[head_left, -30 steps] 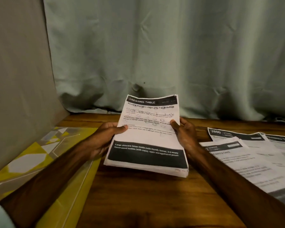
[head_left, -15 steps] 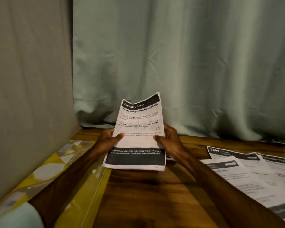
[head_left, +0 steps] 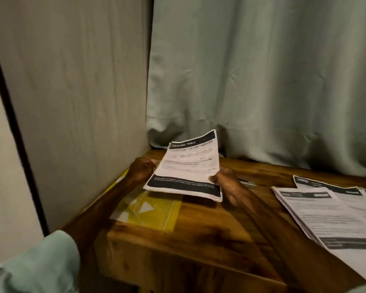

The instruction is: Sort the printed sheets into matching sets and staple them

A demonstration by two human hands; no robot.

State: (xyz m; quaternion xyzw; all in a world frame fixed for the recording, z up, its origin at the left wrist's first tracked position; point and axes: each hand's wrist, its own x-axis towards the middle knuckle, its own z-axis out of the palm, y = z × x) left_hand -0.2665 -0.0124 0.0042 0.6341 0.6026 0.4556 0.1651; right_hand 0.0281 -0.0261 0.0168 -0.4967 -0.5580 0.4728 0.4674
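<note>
The wooden table (head_left: 199,240) runs beneath both hands. Well out to the right of the right hand (head_left: 226,180) lie the laid-out sheets (head_left: 330,216), fanned in overlapping piles with dark header bars. Below and just nearer than the left hand (head_left: 141,169) a yellow folder (head_left: 148,208) lies flat. Between the two hands is the stack of printed sheets (head_left: 186,166), headed "Dressing Table". A second ago it stood nearly upright, facing the person. Now it has tipped down almost flat and swung leftward, and it hangs just above the folder's far edge. The left hand grips the stack's left edge. The right hand pinches its right edge, thumb on top and fingers under. Just beyond the right hand lies a small shiny object (head_left: 248,183), too blurred to name. My guess is that reading is over and this set is about to be laid down as its own pile, still unstapled.
</note>
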